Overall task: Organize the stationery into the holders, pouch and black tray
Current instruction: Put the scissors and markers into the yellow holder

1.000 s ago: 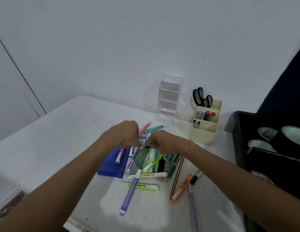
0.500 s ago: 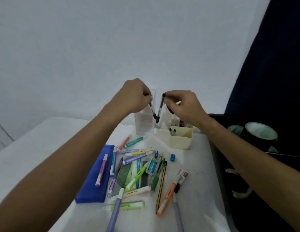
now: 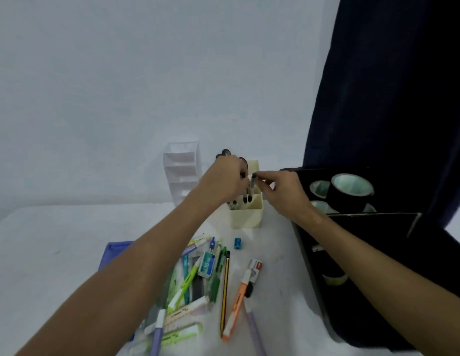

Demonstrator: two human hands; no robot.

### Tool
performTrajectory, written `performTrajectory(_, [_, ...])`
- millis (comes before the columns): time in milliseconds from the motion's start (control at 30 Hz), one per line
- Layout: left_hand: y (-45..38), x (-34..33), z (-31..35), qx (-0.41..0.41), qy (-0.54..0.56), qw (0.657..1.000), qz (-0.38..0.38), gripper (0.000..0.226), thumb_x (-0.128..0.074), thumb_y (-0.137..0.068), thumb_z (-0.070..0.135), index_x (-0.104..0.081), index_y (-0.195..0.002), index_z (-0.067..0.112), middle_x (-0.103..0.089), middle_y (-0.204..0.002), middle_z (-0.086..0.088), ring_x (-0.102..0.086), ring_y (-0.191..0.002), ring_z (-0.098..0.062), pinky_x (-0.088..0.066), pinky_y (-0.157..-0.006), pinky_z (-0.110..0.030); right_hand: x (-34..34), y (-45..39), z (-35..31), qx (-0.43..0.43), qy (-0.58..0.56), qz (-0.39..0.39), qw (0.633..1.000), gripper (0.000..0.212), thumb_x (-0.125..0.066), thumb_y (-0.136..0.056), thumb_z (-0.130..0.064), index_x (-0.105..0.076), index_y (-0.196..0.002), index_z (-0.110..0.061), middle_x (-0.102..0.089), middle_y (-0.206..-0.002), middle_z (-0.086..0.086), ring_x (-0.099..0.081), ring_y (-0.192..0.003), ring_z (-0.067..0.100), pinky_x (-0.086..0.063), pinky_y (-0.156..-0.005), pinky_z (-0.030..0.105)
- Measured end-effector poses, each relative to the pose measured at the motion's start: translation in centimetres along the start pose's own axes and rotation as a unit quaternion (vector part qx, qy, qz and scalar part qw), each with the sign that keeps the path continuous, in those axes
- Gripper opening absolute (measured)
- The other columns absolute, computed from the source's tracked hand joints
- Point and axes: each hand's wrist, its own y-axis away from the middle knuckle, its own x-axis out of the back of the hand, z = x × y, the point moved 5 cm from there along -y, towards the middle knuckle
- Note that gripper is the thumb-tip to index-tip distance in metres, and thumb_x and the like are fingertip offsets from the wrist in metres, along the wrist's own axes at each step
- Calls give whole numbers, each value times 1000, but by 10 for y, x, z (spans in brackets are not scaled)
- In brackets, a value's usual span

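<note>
Comparing with half a second ago: both hands lowered from above the holders to the cream holder (image 3: 247,214), pens now entering it tip down. Blue pouch (image 3: 114,253) at left, near, mostly hidden under the left forearm. Clear tiered holder (image 3: 181,170) far, left of the cream holder, against the wall; compartments hard to make out. Left hand (image 3: 222,179) curled over the cream holder's left side, pinching a dark pen (image 3: 245,197); upper part of that pen hidden by the fingers. Black scissor handles (image 3: 226,152) protruding behind the left hand, blades not visible. Right hand (image 3: 284,190) pinching the top of a black pen (image 3: 252,186) between thumb and fingertips, pen upright, lower end just inside the cream holder. Loose pile of highlighters and pens (image 3: 195,283) on the white table (image 3: 44,253), near, partly covered by the left forearm and cut off at the bottom edge. Small blue sharpener (image 3: 237,243) just near of the cream holder. Black tray (image 3: 316,273) at right, holding tape rolls (image 3: 351,191); near end hidden by the right forearm.
</note>
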Motion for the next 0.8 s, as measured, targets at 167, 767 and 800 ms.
performTrajectory(167, [14, -28, -9, -34, 2, 999, 4, 23, -53, -88, 17, -73, -85, 6, -67, -75, -11, -61, -69, -24, -52, -65, -35, -27, 17, 15, -5, 15, -32, 999, 21, -64, -88, -8, -73, -107, -10, -73, -100, 8, -64, -82, 17, -53, -79, 32])
performTrajectory(767, [32, -62, -28, -4, 55, 996, -65, 52, -62, -83, 14, -52, -135, 13, -60, -125, -10, -57, -113, -26, -45, -93, -30, -52, 46, 27, -127, 33, -119, 984, 40, -59, -90, -11, -57, -130, -9, -65, -119, 7, -59, -84, 14, -47, -87, 22])
performTrajectory(800, [34, -60, -26, -2, 58, 996, -63, 54, -62, -83, 14, -51, -136, 13, -61, -124, -11, -57, -112, -26, -45, -91, -30, -50, 46, 27, -132, 31, -126, 983, 42, -60, -90, -11, -55, -131, -9, -64, -119, 7, -59, -83, 15, -49, -88, 25])
